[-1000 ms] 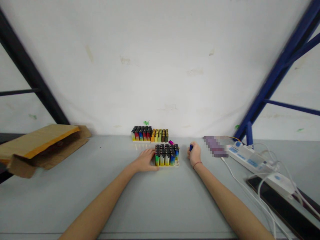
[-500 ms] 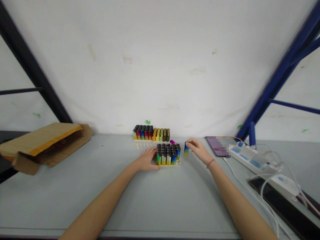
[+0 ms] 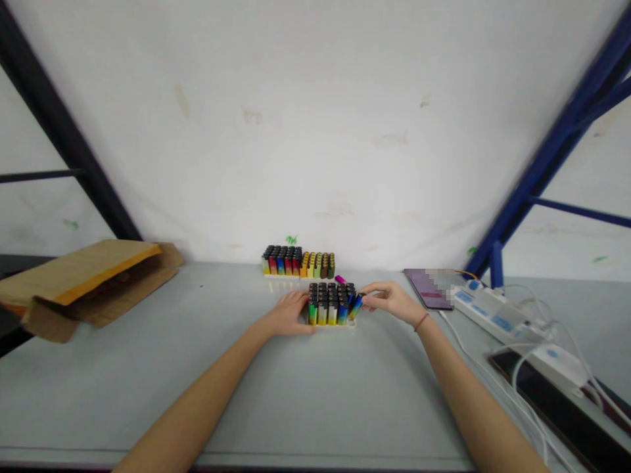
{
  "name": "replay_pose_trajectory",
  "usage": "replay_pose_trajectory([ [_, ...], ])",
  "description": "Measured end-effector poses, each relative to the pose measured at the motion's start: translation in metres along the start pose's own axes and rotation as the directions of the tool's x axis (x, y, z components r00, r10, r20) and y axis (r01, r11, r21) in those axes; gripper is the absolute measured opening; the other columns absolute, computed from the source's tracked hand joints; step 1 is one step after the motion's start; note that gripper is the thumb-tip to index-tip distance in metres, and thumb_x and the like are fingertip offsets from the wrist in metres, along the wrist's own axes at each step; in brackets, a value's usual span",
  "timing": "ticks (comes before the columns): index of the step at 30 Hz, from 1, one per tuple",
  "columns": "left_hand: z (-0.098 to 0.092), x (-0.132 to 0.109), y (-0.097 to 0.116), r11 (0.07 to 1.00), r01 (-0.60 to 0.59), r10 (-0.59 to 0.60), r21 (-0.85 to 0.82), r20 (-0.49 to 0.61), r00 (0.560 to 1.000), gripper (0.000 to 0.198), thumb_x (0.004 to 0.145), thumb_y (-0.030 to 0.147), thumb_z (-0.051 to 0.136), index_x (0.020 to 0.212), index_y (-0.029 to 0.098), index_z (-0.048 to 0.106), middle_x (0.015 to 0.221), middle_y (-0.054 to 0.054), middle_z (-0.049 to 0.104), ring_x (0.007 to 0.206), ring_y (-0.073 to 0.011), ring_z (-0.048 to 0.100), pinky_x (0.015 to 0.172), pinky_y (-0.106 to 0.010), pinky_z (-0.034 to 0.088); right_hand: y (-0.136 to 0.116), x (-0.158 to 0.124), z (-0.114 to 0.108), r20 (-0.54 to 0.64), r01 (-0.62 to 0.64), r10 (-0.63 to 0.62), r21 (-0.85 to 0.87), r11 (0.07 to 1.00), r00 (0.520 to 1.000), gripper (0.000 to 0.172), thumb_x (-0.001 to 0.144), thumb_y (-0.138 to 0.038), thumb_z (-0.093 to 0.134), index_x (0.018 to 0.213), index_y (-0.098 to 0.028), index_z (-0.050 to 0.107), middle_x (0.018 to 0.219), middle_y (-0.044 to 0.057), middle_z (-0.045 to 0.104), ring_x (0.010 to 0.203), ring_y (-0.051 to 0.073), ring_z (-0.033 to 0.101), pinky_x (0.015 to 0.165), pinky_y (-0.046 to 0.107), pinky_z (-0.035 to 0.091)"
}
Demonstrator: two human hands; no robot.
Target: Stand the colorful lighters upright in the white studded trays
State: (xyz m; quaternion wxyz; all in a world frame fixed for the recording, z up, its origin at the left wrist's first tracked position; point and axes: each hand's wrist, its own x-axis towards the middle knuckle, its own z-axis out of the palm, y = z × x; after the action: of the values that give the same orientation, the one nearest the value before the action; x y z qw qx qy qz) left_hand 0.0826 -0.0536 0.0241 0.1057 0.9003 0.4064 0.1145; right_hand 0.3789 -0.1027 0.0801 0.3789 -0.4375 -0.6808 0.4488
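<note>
Several lighters with black tops stand in rows in a white tray [image 3: 331, 326] on the grey table. My left hand [image 3: 290, 315] rests against the tray's left side, thumb along the front edge and fingers behind, steadying it. At the tray's right end, my right hand [image 3: 389, 301] pinches the top of a blue and yellow lighter [image 3: 356, 305]. That lighter leans to the right, its lower end at the tray's front right corner. Whether its base sits in a slot cannot be made out.
Behind, near the wall, stand a block of black-topped lighters [image 3: 281, 264] and yellow-topped lighters [image 3: 318, 265], with a magenta lighter [image 3: 340, 280] lying beside them. Brown cardboard [image 3: 89, 282] is at left; a tablet [image 3: 428, 289], power strip [image 3: 486, 313], cables and phone [image 3: 557, 407] at right.
My right hand has moved left with the blue and yellow lighter, bringing it from beside the tray to its right end, and the lighter has gone from upright to tilted. My left hand has stayed put.
</note>
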Motion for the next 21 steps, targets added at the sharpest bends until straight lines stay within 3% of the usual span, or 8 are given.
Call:
replay_pose_trajectory([
  [7, -0.001, 0.0, 0.002, 1.0, -0.007, 0.007, -0.026, -0.005, 1.0, 0.084, 0.065, 0.05, 0.071, 0.135, 0.011, 0.044, 0.137, -0.018, 0.046, 0.126, -0.0395, 0.041, 0.108, -0.05, 0.03, 0.0, 0.001, 0.007, -0.02, 0.043, -0.043, 0.007, 0.999, 0.999, 0.033, 0.07, -0.043, 0.074, 0.083, -0.014, 0.069, 0.073, 0.005, 0.069, 0.064, 0.016, 0.064, 0.062, 0.03, 0.052],
  [13, -0.002, 0.0, 0.003, 1.0, -0.013, 0.013, -0.019, -0.008, 1.0, 0.082, 0.065, 0.05, 0.071, 0.134, 0.013, 0.045, 0.135, -0.016, 0.048, 0.124, -0.0385, 0.043, 0.107, -0.05, 0.031, 0.0, 0.002, 0.011, -0.052, 0.004, -0.003, 0.019, 1.0, 0.999, 0.035, 0.067, -0.045, 0.075, 0.082, -0.014, 0.068, 0.085, 0.008, 0.071, 0.068, 0.018, 0.066, 0.06, 0.03, 0.052],
  [21, -0.002, 0.0, 0.0, 1.0, -0.018, 0.018, -0.011, -0.002, 1.0, 0.082, 0.066, 0.05, 0.071, 0.134, 0.013, 0.044, 0.138, -0.017, 0.045, 0.127, -0.0382, 0.041, 0.108, -0.049, 0.03, 0.006, 0.003, 0.004, -0.06, 0.052, -0.056, -0.078, 0.996, 0.997, 0.029, 0.071, -0.042, 0.073, 0.079, -0.014, 0.068, 0.068, 0.005, 0.068, 0.063, 0.016, 0.062, 0.062, 0.029, 0.05],
])
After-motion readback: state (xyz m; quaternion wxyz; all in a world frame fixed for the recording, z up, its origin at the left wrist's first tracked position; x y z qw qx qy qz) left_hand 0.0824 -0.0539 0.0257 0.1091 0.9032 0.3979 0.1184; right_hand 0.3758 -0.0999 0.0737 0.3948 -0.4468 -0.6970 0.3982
